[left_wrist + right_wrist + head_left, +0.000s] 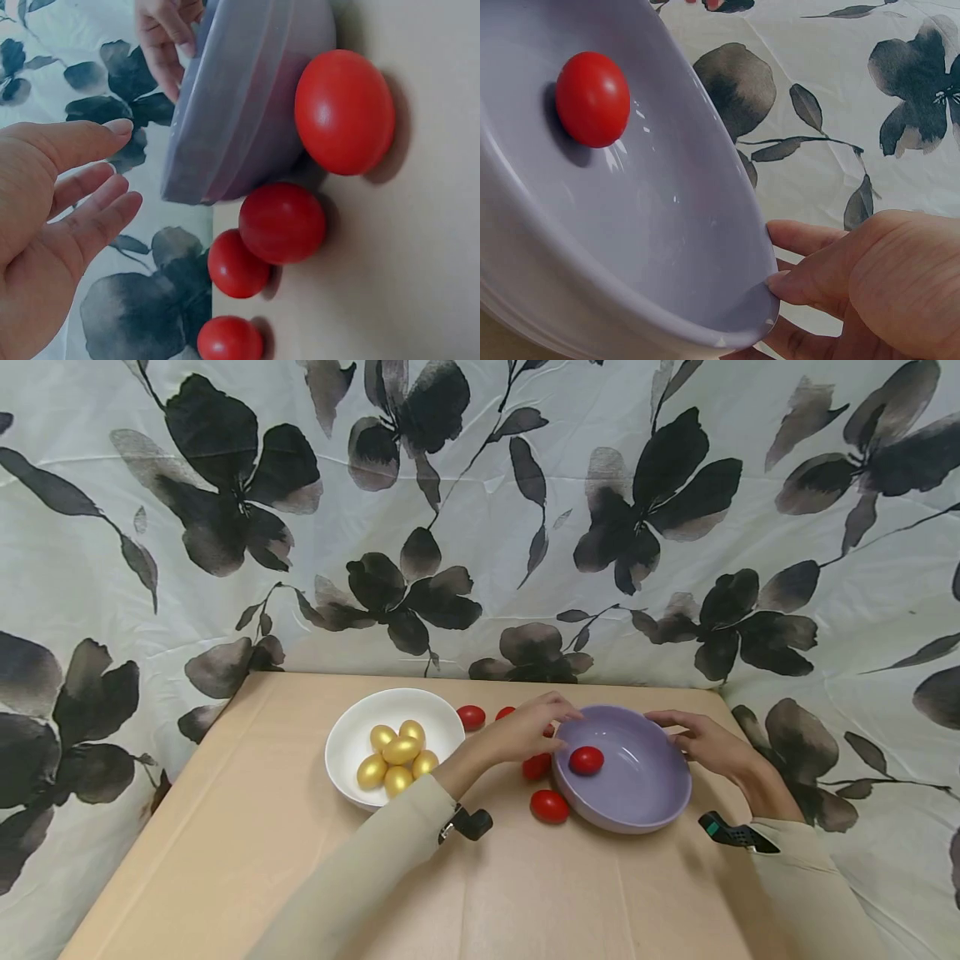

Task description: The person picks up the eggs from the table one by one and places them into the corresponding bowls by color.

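The purple bowl (637, 789), crowded by red eggs (550, 807), is pinched by the right hand (708, 743); the left hand (522, 727) is held relaxed.

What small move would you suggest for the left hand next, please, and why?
I'd probably lower the left hand to the front red egg: that hand is empty, the right hand holds the rim of the purple bowl, and one red egg lies inside while others sit on the table.

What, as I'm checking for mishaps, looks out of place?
Perhaps only the red eggs loose on the table stand out: just one is in the purple bowl, while the gold eggs sit gathered in a white bowl.
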`<state>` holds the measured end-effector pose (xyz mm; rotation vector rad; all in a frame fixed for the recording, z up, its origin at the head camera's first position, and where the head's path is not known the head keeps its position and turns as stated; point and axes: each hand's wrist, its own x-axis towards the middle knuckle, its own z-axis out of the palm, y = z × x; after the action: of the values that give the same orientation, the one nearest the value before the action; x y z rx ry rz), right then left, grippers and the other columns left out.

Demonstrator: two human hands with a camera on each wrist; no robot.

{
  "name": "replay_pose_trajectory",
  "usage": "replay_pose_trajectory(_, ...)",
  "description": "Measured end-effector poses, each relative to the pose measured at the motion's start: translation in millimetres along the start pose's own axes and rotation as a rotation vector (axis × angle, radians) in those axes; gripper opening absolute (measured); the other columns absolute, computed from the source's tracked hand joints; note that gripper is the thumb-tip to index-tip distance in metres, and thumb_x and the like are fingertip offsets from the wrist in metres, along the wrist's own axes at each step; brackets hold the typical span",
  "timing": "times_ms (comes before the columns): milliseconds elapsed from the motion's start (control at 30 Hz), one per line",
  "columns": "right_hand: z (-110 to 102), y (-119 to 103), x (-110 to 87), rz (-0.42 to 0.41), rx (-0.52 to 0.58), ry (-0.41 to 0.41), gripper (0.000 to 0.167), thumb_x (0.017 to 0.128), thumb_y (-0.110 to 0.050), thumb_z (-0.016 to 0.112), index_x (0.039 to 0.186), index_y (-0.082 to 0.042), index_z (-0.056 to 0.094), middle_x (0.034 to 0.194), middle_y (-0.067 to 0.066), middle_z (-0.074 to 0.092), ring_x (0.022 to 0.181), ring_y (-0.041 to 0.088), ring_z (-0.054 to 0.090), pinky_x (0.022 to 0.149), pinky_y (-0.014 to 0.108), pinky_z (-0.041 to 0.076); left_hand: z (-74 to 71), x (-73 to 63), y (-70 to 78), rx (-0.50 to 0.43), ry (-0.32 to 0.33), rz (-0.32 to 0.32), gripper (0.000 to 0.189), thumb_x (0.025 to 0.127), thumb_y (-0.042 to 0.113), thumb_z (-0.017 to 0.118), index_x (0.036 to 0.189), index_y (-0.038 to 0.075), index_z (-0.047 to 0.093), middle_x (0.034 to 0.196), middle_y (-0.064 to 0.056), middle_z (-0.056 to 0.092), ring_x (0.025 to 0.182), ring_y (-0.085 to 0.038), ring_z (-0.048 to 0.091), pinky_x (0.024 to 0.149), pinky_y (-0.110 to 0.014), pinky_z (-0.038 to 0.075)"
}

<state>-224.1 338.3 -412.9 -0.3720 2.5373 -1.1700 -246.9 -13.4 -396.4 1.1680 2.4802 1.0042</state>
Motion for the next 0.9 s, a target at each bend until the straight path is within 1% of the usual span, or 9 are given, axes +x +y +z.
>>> replay_pose_trajectory(67,0,0,-0.1,0.002,-0.006,0.004,0.051,0.099,0.009,0.041,0.149,-0.001,0.046,0.147,0.033,0.044,0.12,0.052,0.059,0.089,0.052,0.058,-2.2,-6.1,-1.0,-0.008,0.019,-0.01,0.051,0.092,0.012,0.075,0.141,0.013,0.06,0.137,-0.004,0.055,0.125,-0.022,0.056,0.095,-0.026,0.055)
replay_pose_trajectory(133,1,0,-0.5,0.002,-0.01,0.005,0.051,0.099,0.008,0.041,0.149,-0.001,0.046,0.147,0.033,0.045,0.12,0.052,0.059,0.089,0.051,0.058,-2.8,-11.3,-2.7,0.003,0.033,-0.017,0.05,0.092,0.014,0.074,0.141,0.014,0.06,0.137,-0.002,0.055,0.125,-0.019,0.055,0.095,-0.023,0.054)
replay_pose_trajectory(200,2,-1,-1.3,0.0,-0.01,0.004,0.051,0.099,0.008,0.041,0.149,-0.001,0.046,0.147,0.033,0.045,0.12,0.052,0.059,0.089,0.052,0.058,-2.7,-16.1,-4.4,0.003,0.048,-0.024,0.05,0.093,0.015,0.074,0.141,0.014,0.06,0.137,-0.001,0.056,0.126,-0.017,0.054,0.097,-0.023,0.053)
replay_pose_trajectory(367,1,-1,-3.0,0.001,-0.002,0.006,0.051,0.099,0.008,0.042,0.149,-0.001,0.046,0.147,0.033,0.044,0.12,0.053,0.059,0.089,0.054,0.058,-0.7,-27.2,-8.3,-0.009,0.084,-0.047,0.049,0.094,0.017,0.074,0.141,0.015,0.06,0.136,0.001,0.056,0.127,-0.019,0.055,0.099,-0.027,0.053)
replay_pose_trajectory(433,1,0,-2.9,-0.005,-0.006,0.005,0.051,0.099,0.008,0.042,0.149,-0.001,0.046,0.147,0.034,0.044,0.12,0.053,0.059,0.089,0.054,0.058,0.7,-31.4,-10.2,-0.025,0.092,-0.048,0.048,0.093,0.017,0.074,0.139,0.015,0.061,0.135,-0.001,0.056,0.126,-0.021,0.056,0.099,-0.029,0.053)
replay_pose_trajectory(533,1,1,-2.5,-0.003,-0.008,0.007,0.051,0.099,0.008,0.042,0.15,-0.001,0.046,0.147,0.033,0.044,0.12,0.053,0.059,0.089,0.053,0.058,2.8,-39.1,-12.4,-0.059,0.094,-0.052,0.044,0.093,0.015,0.073,0.136,0.013,0.063,0.134,-0.005,0.057,0.123,-0.024,0.058,0.098,-0.032,0.055)
replay_pose_trajectory(600,0,2,-2.4,-0.001,-0.007,0.004,0.052,0.099,0.008,0.041,0.15,-0.002,0.046,0.148,0.033,0.043,0.12,0.052,0.059,0.09,0.054,0.057,4.6,-43.8,-14.1,-0.082,0.083,-0.053,0.042,0.093,0.014,0.072,0.135,0.011,0.063,0.133,-0.007,0.057,0.122,-0.026,0.06,0.097,-0.032,0.056)
replay_pose_trajectory(733,0,2,-2.2,0.01,-0.004,0.007,0.053,0.099,0.008,0.04,0.15,-0.004,0.046,0.148,0.032,0.044,0.121,0.051,0.059,0.091,0.054,0.057,8.5,-51.9,-16.4,-0.078,0.063,-0.063,0.041,0.094,0.013,0.072,0.134,0.009,0.063,0.131,-0.006,0.058,0.121,-0.024,0.061,0.094,-0.026,0.056)
replay_pose_trajectory(900,0,2,-1.3,0.006,-0.003,0.003,0.053,0.099,0.009,0.041,0.15,-0.003,0.046,0.148,0.033,0.043,0.121,0.051,0.058,0.091,0.054,0.057,13.6,-59.4,-17.7,-0.087,0.042,-0.036,0.042,0.092,0.011,0.075,0.132,0.006,0.064,0.13,-0.009,0.061,0.122,-0.025,0.061,0.093,-0.027,0.056)
